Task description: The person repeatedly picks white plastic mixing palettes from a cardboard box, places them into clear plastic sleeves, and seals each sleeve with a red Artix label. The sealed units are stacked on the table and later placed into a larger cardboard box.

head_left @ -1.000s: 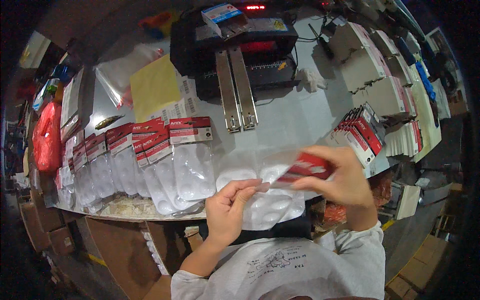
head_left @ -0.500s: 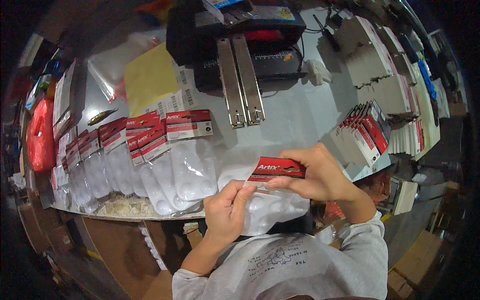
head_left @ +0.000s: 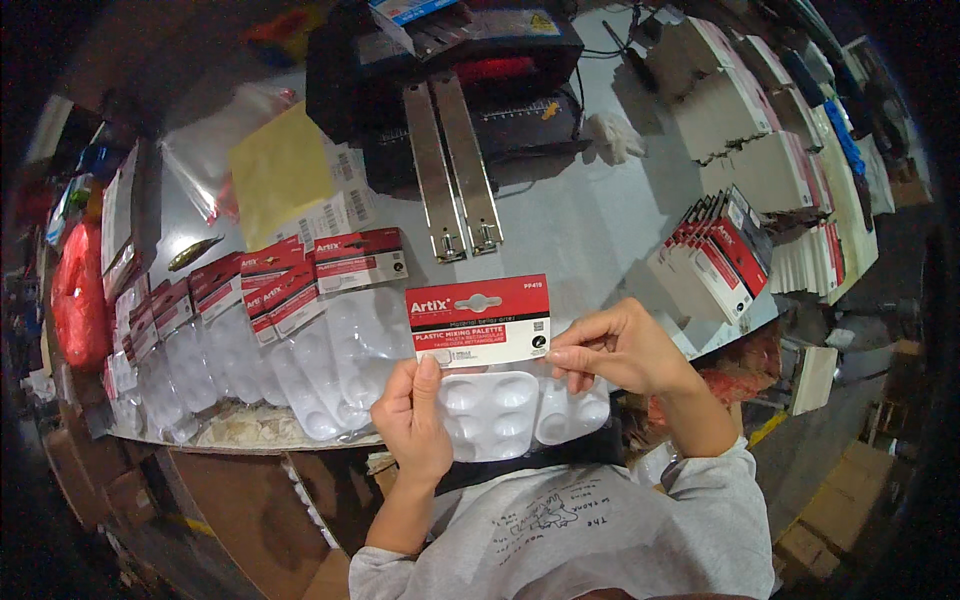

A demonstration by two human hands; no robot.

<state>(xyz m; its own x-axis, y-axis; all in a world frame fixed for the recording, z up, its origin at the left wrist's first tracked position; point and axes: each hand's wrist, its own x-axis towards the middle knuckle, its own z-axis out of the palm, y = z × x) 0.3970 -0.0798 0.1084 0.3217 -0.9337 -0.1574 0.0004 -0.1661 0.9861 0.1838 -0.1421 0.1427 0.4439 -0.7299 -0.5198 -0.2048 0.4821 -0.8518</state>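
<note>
A red and white header card [head_left: 478, 300] faces me, held up at its lower corners. My left hand [head_left: 415, 420] grips its lower left corner, thumb in front. At the lower right corner, my right hand [head_left: 630, 350] is closed in a pinch. Beneath the card is a white plastic palette [head_left: 487, 412] with round wells, which looks to be in a clear bag. Another white palette [head_left: 572, 412] lies just to its right, below my right hand. How the bag's top meets the card is hidden.
A row of bagged palettes with red header cards [head_left: 358, 258] lies on the left. Beyond my hands stands a black machine [head_left: 345, 90] with two metal arms [head_left: 450, 170]. Folded header cards [head_left: 725, 255] and tall card stacks [head_left: 750, 150] stand right. A yellow sheet [head_left: 280, 175] lies far left.
The card was tilted and partly covered by my right hand; now it faces me, upright and further left. My right hand has shifted to its lower right corner.
</note>
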